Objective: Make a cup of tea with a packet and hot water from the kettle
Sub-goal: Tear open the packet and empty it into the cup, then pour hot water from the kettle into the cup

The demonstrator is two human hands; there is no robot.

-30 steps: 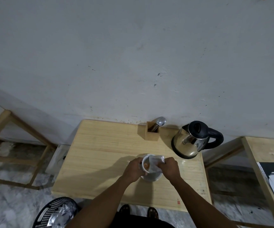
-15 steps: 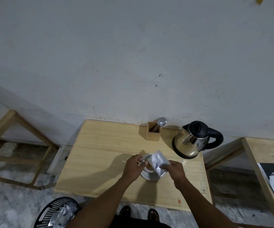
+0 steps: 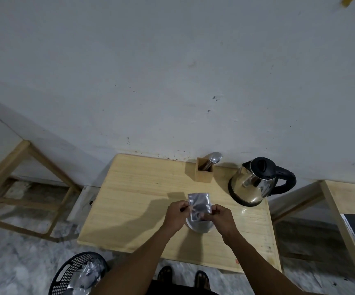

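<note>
A small wooden table (image 3: 134, 201) stands against a plain grey wall (image 3: 172, 71). The floor (image 3: 12, 262) under it looks like speckled stone. A black basket (image 3: 74, 273) with shiny scraps in it sits on the floor by the near left corner of the table. Other wooden frames stand on both sides.

Both hands are over the near middle of the table. The left hand (image 3: 175, 216) pinches the left edge of a silver packet (image 3: 199, 206) between thumb and fingers. The right hand (image 3: 220, 217) pinches its lower right edge the same way. The packet stands up between the fingertips, and its top pokes out past them, toward the wall.

Right under the hands is a white cup (image 3: 200, 227). Only its near side shows below the fingers.

A shiny kettle (image 3: 255, 184) with a black lid and handle stands past the right hand, apart from it. A little wooden box (image 3: 204, 174) with a spoon (image 3: 214, 159) in it stands past the fingers, near the wall.
</note>
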